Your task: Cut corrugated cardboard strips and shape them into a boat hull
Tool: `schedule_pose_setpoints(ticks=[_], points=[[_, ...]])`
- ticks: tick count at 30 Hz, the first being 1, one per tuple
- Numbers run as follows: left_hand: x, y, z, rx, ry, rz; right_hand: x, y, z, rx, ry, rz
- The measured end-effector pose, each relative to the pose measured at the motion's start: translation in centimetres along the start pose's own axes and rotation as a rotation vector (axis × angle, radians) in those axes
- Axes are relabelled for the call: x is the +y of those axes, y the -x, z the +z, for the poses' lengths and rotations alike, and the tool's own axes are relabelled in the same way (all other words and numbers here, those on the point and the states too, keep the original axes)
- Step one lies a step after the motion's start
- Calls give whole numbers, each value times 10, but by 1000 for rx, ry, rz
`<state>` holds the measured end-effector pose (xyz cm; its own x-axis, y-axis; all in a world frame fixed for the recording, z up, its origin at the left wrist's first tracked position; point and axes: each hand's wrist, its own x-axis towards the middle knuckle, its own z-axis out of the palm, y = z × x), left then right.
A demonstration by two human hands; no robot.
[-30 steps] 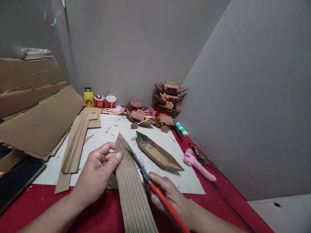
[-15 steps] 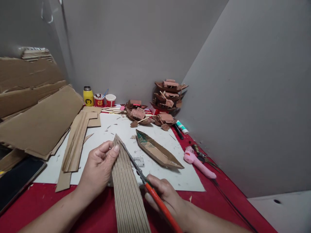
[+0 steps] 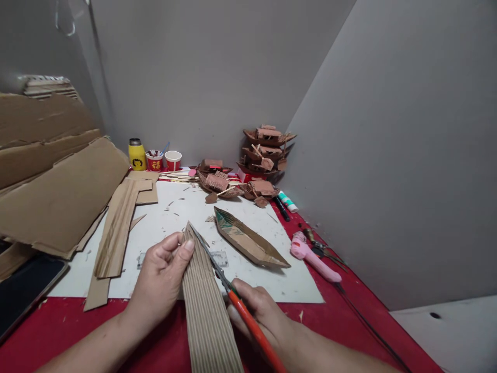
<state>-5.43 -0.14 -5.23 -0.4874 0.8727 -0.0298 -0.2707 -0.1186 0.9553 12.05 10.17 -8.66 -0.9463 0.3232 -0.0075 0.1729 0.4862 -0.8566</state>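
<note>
My left hand (image 3: 165, 269) pinches a long strip of corrugated cardboard (image 3: 207, 311) near its pointed upper end, thumb on the ribbed face. In my right hand (image 3: 262, 311) is a pair of scissors (image 3: 248, 321) with red-orange handles. Their blades lie along the strip's right edge close to the tip, and a thin sliver shows beside them. The strip hangs down past the bottom of the view. To the right of the blades, a cardboard boat hull (image 3: 250, 238) without a roof rests on the white board (image 3: 163, 223).
Large cardboard sheets (image 3: 62, 191) lean at the left, above a dark phone-like device (image 3: 31, 290). Finished model boats (image 3: 267, 150) stand stacked at the back, near paper cups (image 3: 173, 160) and a yellow bottle (image 3: 136, 155). A pink glue gun (image 3: 314, 259) with a cable lies right.
The whole view has shifted slightly. Both hands, strip and scissors keep nearly the same pose, the strip's tip a little lower. A sliver along the cut edge now stands out more.
</note>
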Motion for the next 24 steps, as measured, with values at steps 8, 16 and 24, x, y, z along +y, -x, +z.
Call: schedule_pose_setpoints(ticks=[8, 16, 24], points=[[1, 0, 4, -16, 20, -7, -10, -1, -1, 44, 66, -23], [4, -2, 1, -89, 18, -42, 3, 2, 2, 43, 11, -31], [11, -4, -5, -209, -10, -102, 8, 1, 0, 110, -204, 29]])
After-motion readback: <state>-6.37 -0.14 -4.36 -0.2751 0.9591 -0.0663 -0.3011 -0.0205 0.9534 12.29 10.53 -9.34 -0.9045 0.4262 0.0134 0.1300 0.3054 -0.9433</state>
